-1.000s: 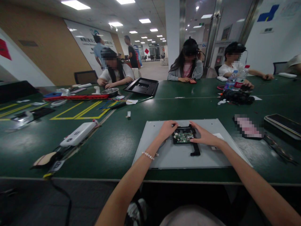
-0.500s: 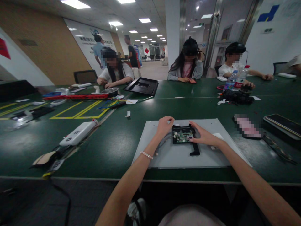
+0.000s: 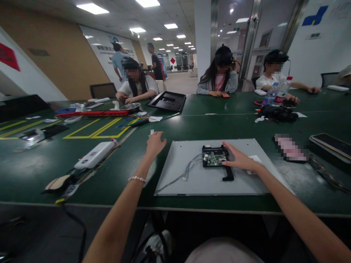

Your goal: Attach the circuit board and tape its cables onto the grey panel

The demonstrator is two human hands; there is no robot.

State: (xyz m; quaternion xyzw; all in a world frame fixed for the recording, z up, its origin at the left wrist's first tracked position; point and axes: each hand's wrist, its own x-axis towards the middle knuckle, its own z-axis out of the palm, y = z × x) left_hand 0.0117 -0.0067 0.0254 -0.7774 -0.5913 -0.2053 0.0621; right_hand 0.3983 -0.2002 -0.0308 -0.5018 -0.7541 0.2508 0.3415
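A green circuit board point(image 3: 215, 159) sits in a black plastic bracket point(image 3: 228, 173) on a pale grey panel point(image 3: 192, 186). My right hand point(image 3: 239, 157) grips the bracket's right side, fingers at its far corner and thumb near the board's edge. Grey cables point(image 3: 189, 168) run from the board's left side across the panel. My left hand point(image 3: 155, 145) is over the green table, left of the panel, thumb apart from the other fingers. Just beyond its fingers is a small white paper scrap point(image 3: 151, 132); I cannot tell whether they touch.
On the left lies a white power strip point(image 3: 94, 155). A phone point(image 3: 290, 148), a dark case point(image 3: 331, 144) and a cable bundle point(image 3: 326, 173) are on the right. Bottles point(image 3: 281, 91) and a black frame point(image 3: 168, 101) stand farther back. Several people sit opposite.
My left hand has left the board's far left corner and moved left, off the panel, beside the paper scrap. The cables show more fully. My right hand stays on the bracket.
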